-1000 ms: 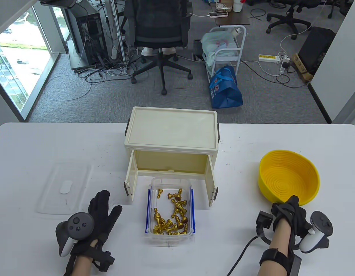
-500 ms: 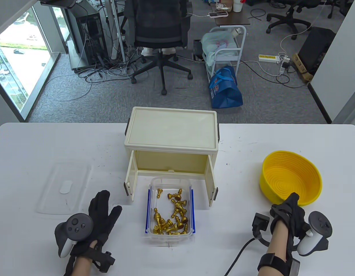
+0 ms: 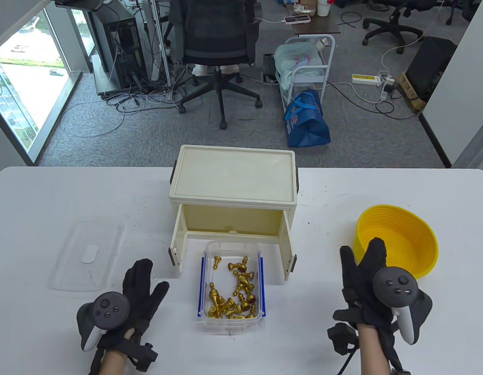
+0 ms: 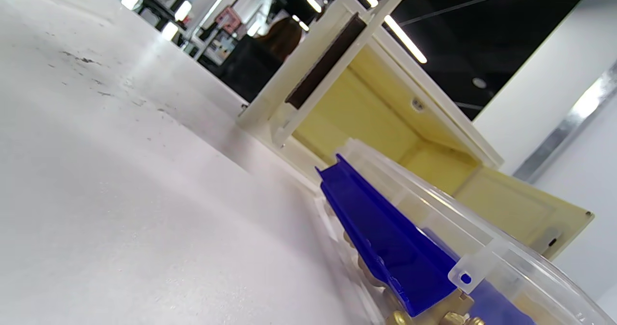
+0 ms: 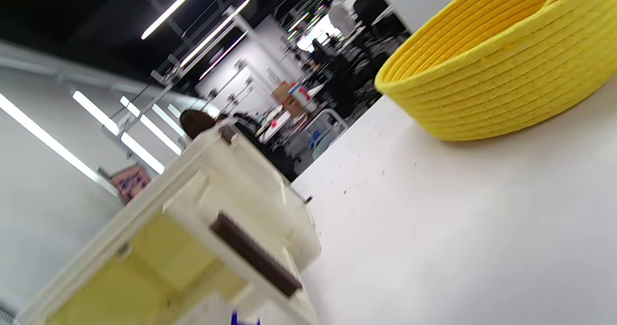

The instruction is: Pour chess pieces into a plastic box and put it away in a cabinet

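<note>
A clear plastic box (image 3: pixel 230 327) with blue side clips holds several gold chess pieces (image 3: pixel 234 291) and stands in front of the cream cabinet (image 3: pixel 233 183), whose two doors hang open. The box's blue clip (image 4: pixel 385 238) fills the left wrist view, with the cabinet (image 4: pixel 385 117) behind it. My left hand (image 3: pixel 142 287) lies flat on the table left of the box, fingers straight, holding nothing. My right hand (image 3: pixel 362 269) lies flat to the right of the box, fingers spread, beside the empty yellow bowl (image 3: pixel 398 244). The bowl (image 5: pixel 496 69) and the cabinet (image 5: pixel 202 228) show in the right wrist view.
The box's clear lid (image 3: pixel 89 256) lies on the table at the left. Bare white tabletop (image 3: pixel 69 195) surrounds the cabinet. Beyond the table's far edge are an office chair (image 3: pixel 216 43), a cart and a blue bag (image 3: pixel 306 119) on the floor.
My right hand has let go of the yellow bowl, turned palm down and spread flat on the table. The bowl has settled upright. My left hand has barely moved.
</note>
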`<state>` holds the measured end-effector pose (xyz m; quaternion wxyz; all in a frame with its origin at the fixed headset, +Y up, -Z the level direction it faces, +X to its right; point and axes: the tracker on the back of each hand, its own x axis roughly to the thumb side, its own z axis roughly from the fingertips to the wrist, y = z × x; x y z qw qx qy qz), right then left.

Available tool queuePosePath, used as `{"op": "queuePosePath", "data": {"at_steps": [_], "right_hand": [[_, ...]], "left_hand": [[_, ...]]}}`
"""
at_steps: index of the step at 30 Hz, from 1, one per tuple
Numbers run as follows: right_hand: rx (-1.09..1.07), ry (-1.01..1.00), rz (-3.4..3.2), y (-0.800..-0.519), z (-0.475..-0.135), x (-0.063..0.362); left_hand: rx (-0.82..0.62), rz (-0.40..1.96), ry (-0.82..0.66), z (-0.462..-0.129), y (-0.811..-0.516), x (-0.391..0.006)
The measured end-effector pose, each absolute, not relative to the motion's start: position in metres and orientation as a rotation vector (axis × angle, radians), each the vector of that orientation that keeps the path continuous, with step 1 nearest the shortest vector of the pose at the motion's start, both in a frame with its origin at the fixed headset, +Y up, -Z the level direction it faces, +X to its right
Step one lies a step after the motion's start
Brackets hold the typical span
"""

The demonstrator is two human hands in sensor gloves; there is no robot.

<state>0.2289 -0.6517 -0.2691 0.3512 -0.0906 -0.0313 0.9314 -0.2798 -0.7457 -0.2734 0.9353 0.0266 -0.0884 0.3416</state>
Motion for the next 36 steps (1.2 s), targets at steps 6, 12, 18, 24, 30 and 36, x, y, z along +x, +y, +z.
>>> {"op": "queuePosePath", "data": {"at_steps": [6,12,18,24,30,36], "right_hand": [[-0.071,0.013,2.676,-0.678,-0.269,0.194],[0.002,0.216,2.852,-0.721,-0.280,0.164],[-0.060,0.320,2.928,-0.762,-0.288,0.155],[-0.055,0.363,2.893,-0.765,-0.284,0.165],[-0.052,0.350,2.893,-0.765,-0.282,0.167],[-0.032,0.312,2.906,-0.764,-0.279,0.164]], "left_hand": [[0.061,0.651,-0.195,-0.272,-0.744,-0.276],[0.057,0.595,-0.189,-0.273,-0.746,-0.275],[0.039,0.415,-0.147,-0.276,-0.749,-0.272],[0.020,0.210,-0.078,-0.279,-0.753,-0.268],[-0.020,0.099,0.026,-0.296,-0.746,-0.273],[-0.205,-0.170,0.317,-0.338,-0.733,-0.311]]}}
